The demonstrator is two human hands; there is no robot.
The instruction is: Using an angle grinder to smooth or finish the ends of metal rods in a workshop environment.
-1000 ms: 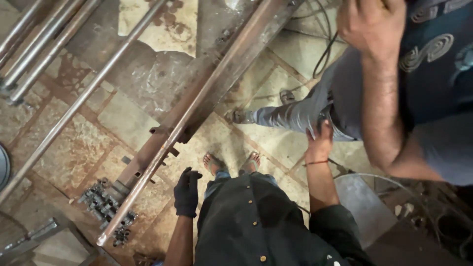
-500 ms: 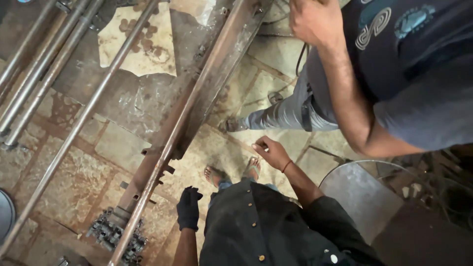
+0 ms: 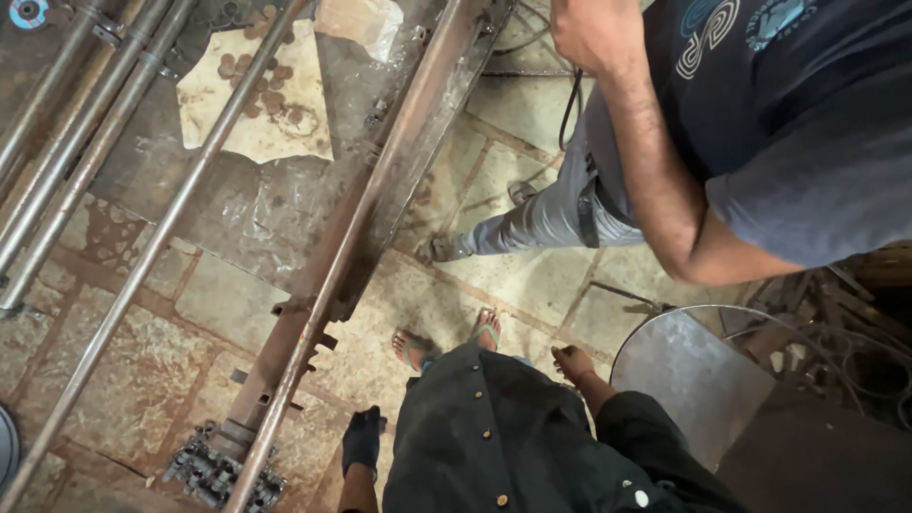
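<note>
Fingers of the gloved left hand [image 3: 362, 440] hang loosely together, holding nothing; the bare right hand [image 3: 573, 363] curls loosely, also empty. Just left of the glove lies a rusty steel beam [image 3: 366, 214], its long axis running from lower left to upper right. Another person's arm [image 3: 646, 161] reaches in above.

Co-worker's hand [image 3: 594, 33] and round metal sheet [image 3: 698, 375] are partly cut off.

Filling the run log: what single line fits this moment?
left hand: black glove, empty, hanging | right hand: bare, empty | nearest: rusty steel channel | second person alongside
</note>
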